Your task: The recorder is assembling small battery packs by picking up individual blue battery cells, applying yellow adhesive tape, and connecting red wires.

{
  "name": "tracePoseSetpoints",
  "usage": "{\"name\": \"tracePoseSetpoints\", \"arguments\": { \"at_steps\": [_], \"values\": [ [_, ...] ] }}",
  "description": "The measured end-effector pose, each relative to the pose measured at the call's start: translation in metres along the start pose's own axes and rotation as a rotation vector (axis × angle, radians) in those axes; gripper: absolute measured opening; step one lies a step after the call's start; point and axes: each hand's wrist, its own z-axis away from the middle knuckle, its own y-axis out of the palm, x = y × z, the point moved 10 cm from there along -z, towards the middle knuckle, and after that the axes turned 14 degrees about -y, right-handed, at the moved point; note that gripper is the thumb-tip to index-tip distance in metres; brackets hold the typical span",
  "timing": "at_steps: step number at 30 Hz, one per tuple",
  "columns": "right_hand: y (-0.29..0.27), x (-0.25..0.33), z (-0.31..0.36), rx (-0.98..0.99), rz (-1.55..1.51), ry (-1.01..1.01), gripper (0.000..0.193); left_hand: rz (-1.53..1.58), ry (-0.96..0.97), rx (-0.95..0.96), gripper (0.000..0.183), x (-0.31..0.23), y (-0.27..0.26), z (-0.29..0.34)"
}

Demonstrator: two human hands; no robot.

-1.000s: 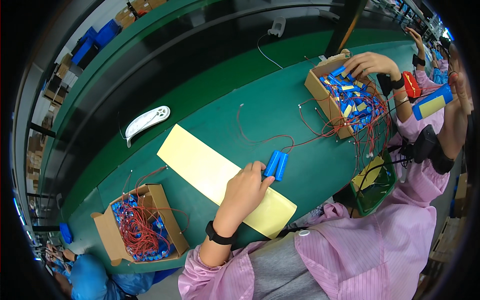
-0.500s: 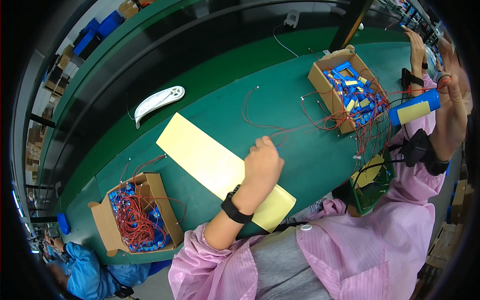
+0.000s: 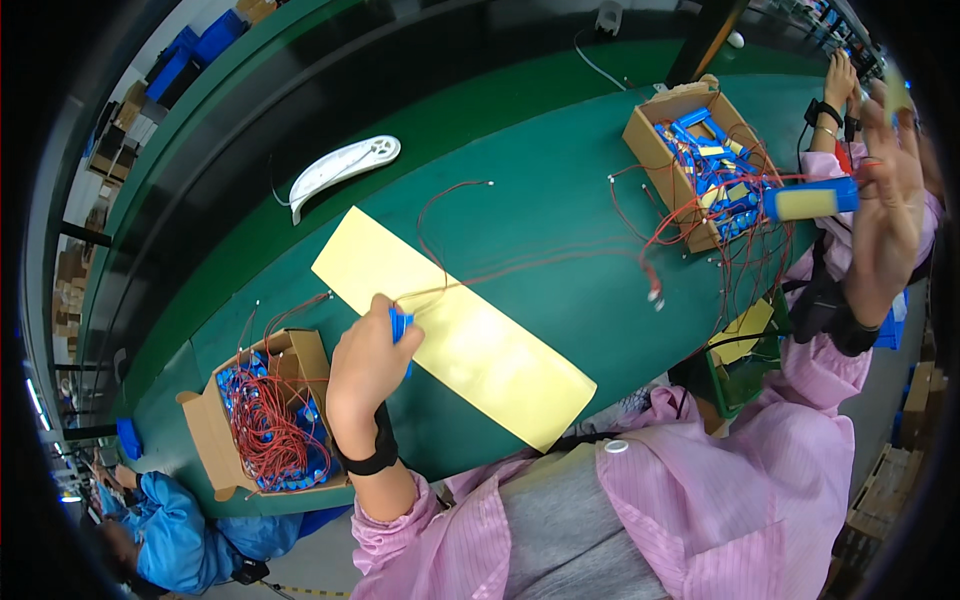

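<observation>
Head view. Labels: the blue pack [image 3: 770,204] at the right hand [image 3: 890,190] bears a plain yellow label [image 3: 806,204]; further yellow labels show on the packs [image 3: 690,150] in the far box, and any print on them is too small to read.

Containers: an open cardboard box [image 3: 660,170] at the upper right holds blue packs, with red leads spilling over its near side. A second cardboard box [image 3: 210,445], flap spread to the left, holds blue cells beneath a dense tangle of red wires [image 3: 270,430]. A green bin [image 3: 740,395] at the table's edge contains a yellow sheet [image 3: 745,325].

Hands: the left hand [image 3: 370,355] is clenched around a blue cell [image 3: 401,324], just beside the long yellow strip [image 3: 480,350] on the green table [image 3: 580,300]; thin red leads trail from it to the right across the strip. The right hand is raised, fingers extended, its thumb side against one end of the labelled pack; whether it grips the pack cannot be told.

Obscured: the left fingers hide most of the cell; the lead ends [image 3: 654,295] and the right fingertips are blurred; the person in blue [image 3: 180,530] is partly lost in the dark rim.
</observation>
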Motion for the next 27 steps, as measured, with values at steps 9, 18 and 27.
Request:
{"name": "tracePoseSetpoints", "arguments": {
  "at_steps": [9,18,27],
  "values": [
    [0.17,-0.049,0.078,0.392,-0.458,0.369,0.071,-0.107,0.035,-0.224,0.037,0.015,-0.003,0.043],
    [0.188,-0.062,0.097,0.487,-0.404,0.436,0.071,0.2,0.492,0.066,0.031,-0.109,0.059,0.059],
    [0.179,-0.079,0.115,0.474,-0.356,0.523,0.069,0.066,0.472,0.018,0.033,-0.135,0.099,0.058]
  ]
}}
